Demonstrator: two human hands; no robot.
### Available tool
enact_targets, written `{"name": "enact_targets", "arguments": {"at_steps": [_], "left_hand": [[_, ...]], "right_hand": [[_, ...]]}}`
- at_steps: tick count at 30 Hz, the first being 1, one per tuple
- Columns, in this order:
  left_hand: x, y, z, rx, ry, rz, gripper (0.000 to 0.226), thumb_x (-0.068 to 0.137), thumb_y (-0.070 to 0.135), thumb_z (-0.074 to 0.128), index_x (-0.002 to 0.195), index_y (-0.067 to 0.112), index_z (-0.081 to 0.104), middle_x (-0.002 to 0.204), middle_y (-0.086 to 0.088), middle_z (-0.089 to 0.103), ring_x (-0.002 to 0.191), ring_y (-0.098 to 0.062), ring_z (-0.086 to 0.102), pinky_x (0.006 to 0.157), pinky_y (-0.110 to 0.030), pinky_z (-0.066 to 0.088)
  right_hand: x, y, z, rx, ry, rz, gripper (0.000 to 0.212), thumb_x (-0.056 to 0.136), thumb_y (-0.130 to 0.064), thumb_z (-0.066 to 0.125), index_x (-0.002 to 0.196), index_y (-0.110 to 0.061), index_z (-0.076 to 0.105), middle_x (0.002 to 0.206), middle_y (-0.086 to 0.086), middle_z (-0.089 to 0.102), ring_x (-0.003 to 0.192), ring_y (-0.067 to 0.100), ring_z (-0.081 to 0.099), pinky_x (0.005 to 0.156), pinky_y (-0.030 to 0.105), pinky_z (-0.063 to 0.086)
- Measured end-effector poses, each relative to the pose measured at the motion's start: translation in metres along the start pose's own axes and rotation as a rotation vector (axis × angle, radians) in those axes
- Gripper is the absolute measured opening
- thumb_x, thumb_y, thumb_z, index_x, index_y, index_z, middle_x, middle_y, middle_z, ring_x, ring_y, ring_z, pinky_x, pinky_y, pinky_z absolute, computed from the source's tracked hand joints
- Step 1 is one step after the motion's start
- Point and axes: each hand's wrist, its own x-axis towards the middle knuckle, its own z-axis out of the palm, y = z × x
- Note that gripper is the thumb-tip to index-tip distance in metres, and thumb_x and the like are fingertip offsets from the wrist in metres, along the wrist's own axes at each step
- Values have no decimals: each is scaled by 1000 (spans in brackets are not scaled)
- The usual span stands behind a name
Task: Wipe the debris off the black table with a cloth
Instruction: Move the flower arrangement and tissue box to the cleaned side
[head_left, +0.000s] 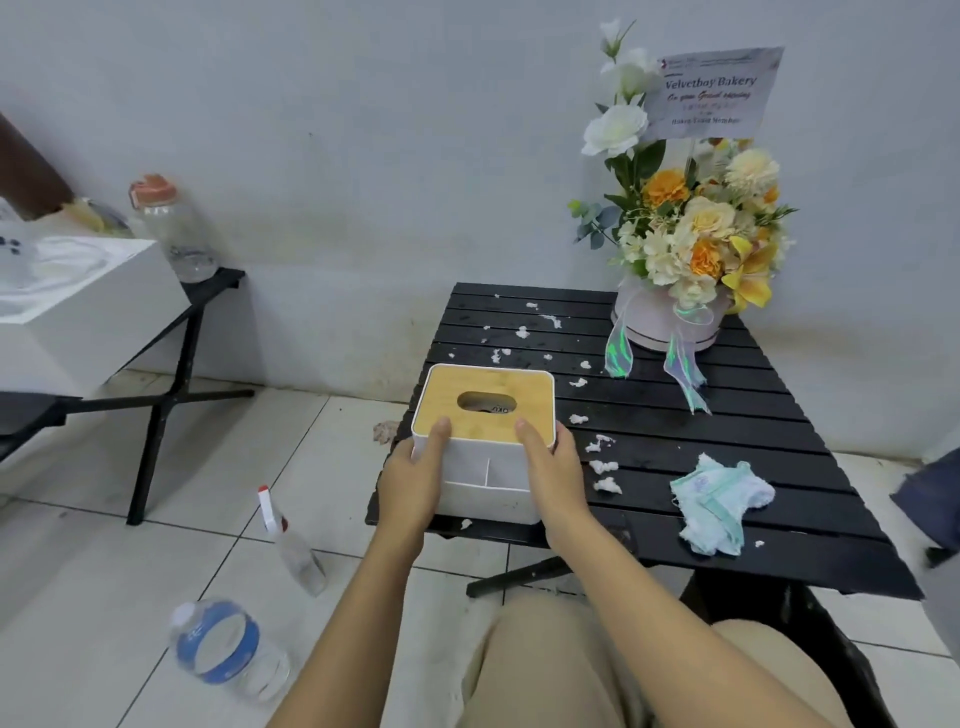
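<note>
Your hands, left hand (415, 483) and right hand (553, 467), clasp the sides of the tissue box (488, 415), thumbs on its bamboo lid, at the near left corner of the black slatted desk (769, 431). Wide sweeps could topple the flower arrangement (691, 249) at the far right corner. If you lift the box carelessly, its lid may slip. The cloth (717, 504) lies untouched near the right edge. Paper scraps (607, 486) may drop between slats.
</note>
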Motion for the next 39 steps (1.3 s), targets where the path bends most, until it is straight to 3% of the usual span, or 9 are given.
{"name": "enact_targets", "arguments": {"at_steps": [1, 7, 13, 17, 23, 27, 33, 36, 39], "left_hand": [[-4, 1, 2, -17, 1, -7, 48, 85, 65, 52, 103, 21, 59, 100, 1, 62, 86, -16, 59, 65, -36, 54], [-5, 27, 19, -45, 28, 193, 41, 88, 58, 53, 91, 19, 62, 92, 1, 64, 85, -12, 60, 65, -29, 44], [-9, 89, 88, 3, -159, 351, 40, 89, 54, 55, 84, 15, 61, 79, 5, 57, 69, -10, 51, 56, -26, 34], [-5, 111, 170, 113, -324, 346, 47, 86, 54, 59, 69, 14, 44, 70, 1, 46, 63, -18, 44, 54, -29, 30], [-7, 116, 289, 106, -456, 268, 43, 88, 42, 58, 56, 20, 40, 61, 3, 43, 56, -16, 42, 50, -29, 27], [10, 97, 334, 109, -468, 169, 32, 84, 47, 60, 79, 16, 57, 90, -5, 63, 78, -23, 60, 63, -28, 43], [26, 83, 350, 57, -491, 93, 62, 77, 64, 58, 107, 10, 55, 109, -8, 61, 94, -25, 59, 67, -31, 41], [23, 83, 336, 81, -523, 94, 59, 83, 66, 54, 100, 9, 58, 101, -7, 63, 80, -16, 53, 61, -27, 36], [3, 67, 306, 163, -381, 213, 46, 89, 60, 51, 87, 15, 56, 82, 5, 54, 69, -7, 47, 58, -23, 32]], "right_hand": [[-1, 1, 0, 18, 0, 8, 51, 89, -45, 62, 135, -26, 50, 122, -6, 62, 109, 13, 58, 96, 36, 47], [5, -26, -18, 118, 2, -83, 26, 97, -29, 56, 122, -26, 59, 107, -12, 66, 98, 6, 60, 73, 18, 44], [44, -76, -96, 108, 126, -204, 31, 93, -31, 61, 123, -23, 56, 109, -8, 66, 98, 8, 61, 77, 22, 46], [82, -86, -179, 54, 256, -203, 33, 91, -33, 61, 120, -23, 52, 106, -3, 64, 95, 17, 63, 76, 31, 51], [144, -79, -279, -5, 355, -203, 23, 85, -32, 62, 105, -20, 65, 99, 2, 67, 83, 17, 63, 70, 29, 48], [178, -52, -307, -24, 365, -137, 25, 87, -33, 62, 107, -20, 66, 102, 3, 69, 81, 15, 63, 66, 27, 48], [208, -42, -308, -95, 358, -143, 42, 92, -48, 56, 117, -14, 62, 110, 8, 66, 94, 19, 61, 77, 32, 47], [192, -42, -308, -111, 356, -126, 67, 92, -60, 50, 143, -18, 41, 138, 0, 50, 119, 14, 51, 96, 30, 42], [143, -22, -306, -185, 446, -176, 69, 94, -49, 55, 148, -19, 27, 149, 0, 37, 131, 15, 41, 106, 32, 36]]}}
